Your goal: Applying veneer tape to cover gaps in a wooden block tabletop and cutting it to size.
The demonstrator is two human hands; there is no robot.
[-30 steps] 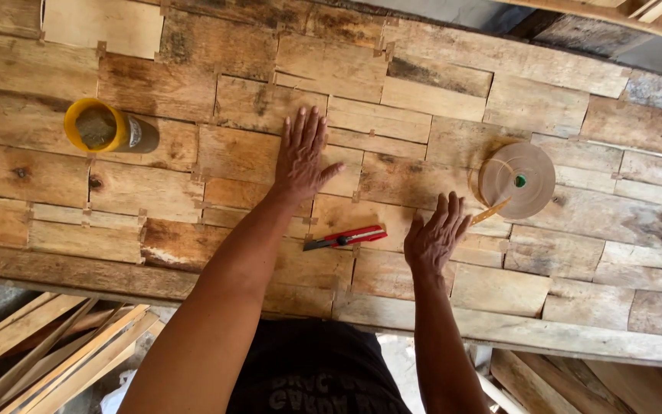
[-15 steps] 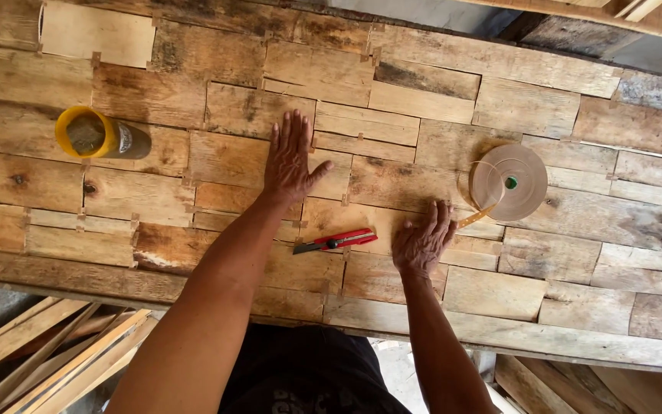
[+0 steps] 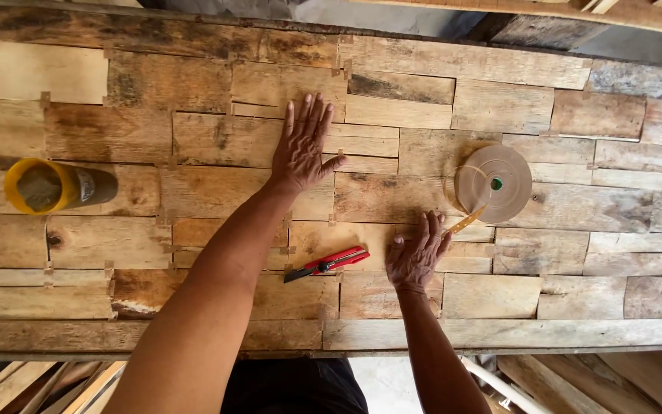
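My left hand (image 3: 304,146) lies flat, fingers spread, on a sheet of thin wood veneer pieces (image 3: 216,146) joined edge to edge with small tape tabs. My right hand (image 3: 417,257) rests palm down on the veneer lower and to the right, fingers apart. A red and black utility knife (image 3: 327,263) lies between my arms, just left of the right hand. A roll of tan paper tape (image 3: 493,184) sits on the veneer above and right of the right hand, its loose end (image 3: 467,224) trailing toward my fingers.
A yellow-rimmed can (image 3: 47,186) lies at the left on the veneer. The bench's front edge (image 3: 499,335) runs below my hands. Loose wood strips (image 3: 32,383) lie under the bench at lower left and more at lower right (image 3: 614,379).
My left hand has slid up and farther from me over the veneer. The right hand has lowered and flattened onto the wood. The knife, roll and can lie where they were.
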